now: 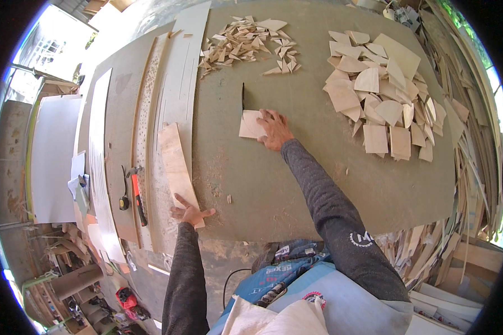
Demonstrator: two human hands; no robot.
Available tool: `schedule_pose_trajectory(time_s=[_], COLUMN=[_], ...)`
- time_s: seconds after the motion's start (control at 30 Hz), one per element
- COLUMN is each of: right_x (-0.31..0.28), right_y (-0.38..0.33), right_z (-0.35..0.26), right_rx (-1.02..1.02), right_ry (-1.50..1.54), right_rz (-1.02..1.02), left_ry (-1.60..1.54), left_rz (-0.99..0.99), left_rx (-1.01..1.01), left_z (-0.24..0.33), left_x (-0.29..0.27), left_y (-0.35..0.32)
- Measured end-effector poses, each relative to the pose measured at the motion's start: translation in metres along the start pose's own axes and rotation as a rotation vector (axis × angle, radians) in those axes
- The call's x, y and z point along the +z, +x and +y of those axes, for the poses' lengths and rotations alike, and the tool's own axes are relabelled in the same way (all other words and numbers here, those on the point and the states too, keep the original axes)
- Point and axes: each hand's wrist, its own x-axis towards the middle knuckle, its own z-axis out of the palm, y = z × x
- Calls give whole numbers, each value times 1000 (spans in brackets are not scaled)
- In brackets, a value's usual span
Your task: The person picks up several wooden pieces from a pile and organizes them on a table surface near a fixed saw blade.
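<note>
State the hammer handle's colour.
The hammer handle is orange-red with black, best seen in the head view.

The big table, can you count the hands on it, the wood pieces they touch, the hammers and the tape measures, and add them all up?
Hands: 2 (left hand, right hand)
Touched wood: 2 (long board, squarish piece)
Hammers: 1 (red-and-black hammer)
Tape measures: 1 (tape measure)
Total: 6

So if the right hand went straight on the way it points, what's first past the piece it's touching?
Beyond the pale wood piece under its fingers, the right hand would probably meet the thin, dark, blade-like strip; its height is unclear from this view.
</note>
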Motion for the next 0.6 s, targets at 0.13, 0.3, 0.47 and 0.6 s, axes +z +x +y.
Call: schedule_pose_trajectory(time_s=[0.13,0.3,0.47,0.6], right_x=[5,7,11,12], right_y=[8,12,12,6], right_z=[0,-3,1,-3], right_rx=[9,42,38,23], right_ry=[-44,-63,-31,-27], right_rz=[45,50,72,78], left_ry=[-23,-48,-29,-1], left_rz=[-2,-1,-9,7], left_rx=[14,-18,5,-3], left_z=[-3,0,3,0], left_x=[3,1,-4,-1], left_y=[5,2,-2,1])
